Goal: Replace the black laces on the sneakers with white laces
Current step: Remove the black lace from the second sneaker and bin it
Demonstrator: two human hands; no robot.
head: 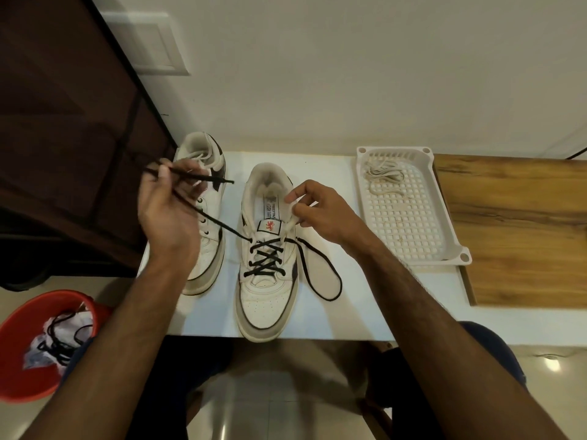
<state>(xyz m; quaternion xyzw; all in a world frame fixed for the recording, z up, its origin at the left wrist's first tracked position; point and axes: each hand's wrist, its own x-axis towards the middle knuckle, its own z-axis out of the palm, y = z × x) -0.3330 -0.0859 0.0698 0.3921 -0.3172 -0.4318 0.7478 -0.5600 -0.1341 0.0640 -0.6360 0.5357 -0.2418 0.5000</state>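
Two white sneakers stand side by side on a white table [320, 319], toes toward the person. The right sneaker [268, 281] carries a black lace [265, 257] crossed through its lower eyelets, the upper eyelets already free. The left hand [168, 211] is raised above the left sneaker [206, 249], its fingers curled round one end of the black lace, which runs taut from the hand down to an eyelet on the right sneaker's near-left side; the lace's tip pokes out past the fingers. The other end of the lace trails off the sneaker's right side and lies in a loose loop on the table. The right hand [313, 214] pinches the sneaker's upper right edge beside the tongue, thumb and fingertips closed on it. The left sneaker shows bare eyelets; something pale lies at its collar, possibly a white lace, though the hand hides most of it. A white perforated tray [441, 236] sits to the right, partly on a wooden top [521, 223], with a bundle of white laces [382, 174] in its far corner. On the floor at left, a red bucket [19, 369] holds crumpled cloth and a tangle of black lace.
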